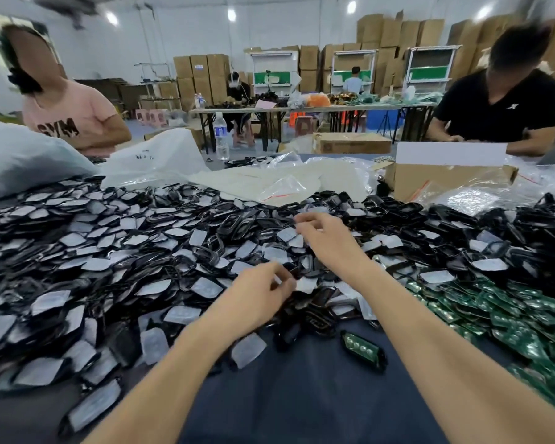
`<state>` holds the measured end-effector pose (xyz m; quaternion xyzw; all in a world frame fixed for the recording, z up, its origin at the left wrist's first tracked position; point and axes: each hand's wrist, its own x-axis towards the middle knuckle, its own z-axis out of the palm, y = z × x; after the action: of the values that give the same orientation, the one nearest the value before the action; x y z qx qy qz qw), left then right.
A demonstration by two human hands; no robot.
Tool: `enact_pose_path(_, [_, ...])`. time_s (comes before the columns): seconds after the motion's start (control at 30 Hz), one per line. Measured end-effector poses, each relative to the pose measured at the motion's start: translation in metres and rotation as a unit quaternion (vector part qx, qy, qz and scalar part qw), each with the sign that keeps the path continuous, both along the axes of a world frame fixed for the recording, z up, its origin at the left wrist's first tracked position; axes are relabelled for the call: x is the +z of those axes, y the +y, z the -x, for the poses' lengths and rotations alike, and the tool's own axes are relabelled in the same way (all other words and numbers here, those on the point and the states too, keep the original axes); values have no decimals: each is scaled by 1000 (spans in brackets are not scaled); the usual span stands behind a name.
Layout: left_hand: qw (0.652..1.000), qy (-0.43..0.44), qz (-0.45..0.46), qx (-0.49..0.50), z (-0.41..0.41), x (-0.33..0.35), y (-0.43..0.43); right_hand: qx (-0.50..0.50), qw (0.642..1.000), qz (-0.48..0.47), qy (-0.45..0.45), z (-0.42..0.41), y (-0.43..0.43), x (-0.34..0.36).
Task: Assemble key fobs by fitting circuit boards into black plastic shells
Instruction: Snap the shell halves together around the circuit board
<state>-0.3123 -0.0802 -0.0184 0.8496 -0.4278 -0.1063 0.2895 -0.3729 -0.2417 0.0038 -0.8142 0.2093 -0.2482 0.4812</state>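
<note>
A wide heap of black plastic shells (pixel 116 251) with pale film patches covers the table's left and middle. Green circuit boards (pixel 510 318) are piled at the right. One black shell with a green board fitted in it (pixel 362 346) lies alone on the dark cloth near me. My left hand (pixel 257 293) reaches into the heap's near edge, its fingers curled around a shell with a pale patch (pixel 305 285). My right hand (pixel 327 238) hovers farther in over the heap with its fingers bent down onto the shells; whether it holds one is hidden.
Clear plastic bags (pixel 285 184) and a cardboard box (pixel 446 177) lie behind the heap. A person in pink (pixel 74 120) sits far left, a person in black (pixel 500 107) far right. A water bottle (pixel 221 136) stands at the back. Dark cloth (pixel 302 395) lies between my arms.
</note>
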Motion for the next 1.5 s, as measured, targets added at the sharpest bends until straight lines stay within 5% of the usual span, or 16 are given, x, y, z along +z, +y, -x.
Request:
enact_pose_path(0.3, [997, 32, 26, 62, -77, 17, 10, -37, 997, -63, -41, -16, -20, 20])
enact_pose_path(0.7, [977, -153, -92, 115, -131, -4, -38, -57, 994, -86, -46, -33, -30, 16])
enact_pose_path(1.03, [950, -215, -168, 150, -145, -17, -55, -109, 988, -90, -62, -3, -68, 21])
enact_pose_path(1.5, [967, -110, 4, 230, -146, -5, -45, -150, 976, -124, -95, 33, -88, 11])
